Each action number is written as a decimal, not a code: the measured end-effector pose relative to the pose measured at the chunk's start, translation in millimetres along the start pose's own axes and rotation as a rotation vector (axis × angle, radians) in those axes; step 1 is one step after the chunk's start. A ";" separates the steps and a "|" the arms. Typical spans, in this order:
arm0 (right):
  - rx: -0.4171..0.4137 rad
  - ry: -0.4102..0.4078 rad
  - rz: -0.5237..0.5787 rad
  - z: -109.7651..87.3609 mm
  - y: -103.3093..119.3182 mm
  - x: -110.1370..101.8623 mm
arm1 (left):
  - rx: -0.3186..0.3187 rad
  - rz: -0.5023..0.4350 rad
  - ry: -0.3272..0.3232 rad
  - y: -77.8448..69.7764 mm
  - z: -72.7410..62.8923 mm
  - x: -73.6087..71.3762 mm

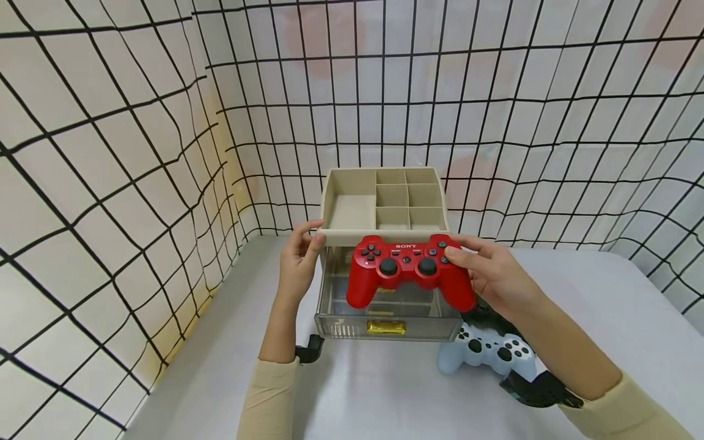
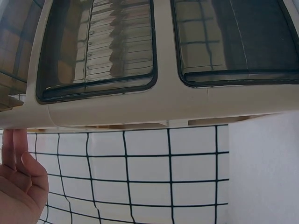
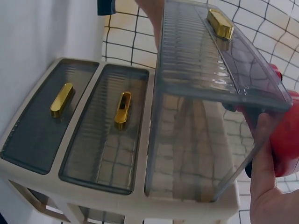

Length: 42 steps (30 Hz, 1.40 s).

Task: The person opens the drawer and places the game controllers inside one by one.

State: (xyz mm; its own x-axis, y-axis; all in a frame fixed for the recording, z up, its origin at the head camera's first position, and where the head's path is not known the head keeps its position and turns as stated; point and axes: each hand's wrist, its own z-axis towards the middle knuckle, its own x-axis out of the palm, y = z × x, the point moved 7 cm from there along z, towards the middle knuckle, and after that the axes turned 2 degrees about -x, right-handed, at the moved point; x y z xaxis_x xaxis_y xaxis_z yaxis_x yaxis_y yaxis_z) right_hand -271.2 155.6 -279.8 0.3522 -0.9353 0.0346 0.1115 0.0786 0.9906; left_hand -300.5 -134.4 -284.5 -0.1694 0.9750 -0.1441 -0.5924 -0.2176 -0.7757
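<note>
My right hand [image 1: 497, 275] grips a red Sony game controller [image 1: 405, 263] by its right side, thumb on the face near the buttons. The controller is held over a pulled-out clear grey drawer [image 1: 335, 327] with a gold handle. That drawer belongs to a beige desktop organizer [image 1: 352, 235] with an open, divided top. At the organizer's upper left edge my left hand [image 1: 297, 260] touches the side with its fingertips. In the left wrist view, two of its fingers [image 2: 19, 144] reach straight up to the beige frame. Part of the right hand is hidden behind the controller.
A light blue game controller [image 1: 489, 349] lies on the white table [image 1: 374, 391] to the right of the drawer. A dark object [image 1: 486, 315] behind it is partly covered by my right hand. Two closed drawers with gold handles [image 3: 62, 99] sit below the open one. Black grid panels [image 1: 385, 98] rise behind and left.
</note>
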 end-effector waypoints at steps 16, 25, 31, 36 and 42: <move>0.033 0.002 -0.320 12.8 8.4 32.2 | 0.002 0.003 0.002 -0.2 0.2 0.3; 0.044 0.060 -0.327 13.9 7.0 46.4 | -0.002 -0.022 0.007 0.5 0.4 -0.2; 0.053 0.112 -0.397 13.3 8.5 48.9 | 0.002 -0.002 0.002 -0.3 0.9 -0.1; 0.074 0.183 -0.486 13.2 8.8 52.7 | -0.004 -0.006 0.005 0.1 0.6 0.4; 0.114 0.225 -0.614 12.9 6.2 56.5 | -0.006 -0.011 0.000 0.5 0.3 0.4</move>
State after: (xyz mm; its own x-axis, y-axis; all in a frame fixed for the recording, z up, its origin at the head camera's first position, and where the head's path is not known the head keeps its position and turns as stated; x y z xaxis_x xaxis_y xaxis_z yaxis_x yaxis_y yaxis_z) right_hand -262.7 98.8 -269.9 0.4423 -0.7029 -0.5571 0.2594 -0.4943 0.8297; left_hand -301.0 -134.2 -284.7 -0.1632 0.9772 -0.1358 -0.5892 -0.2069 -0.7811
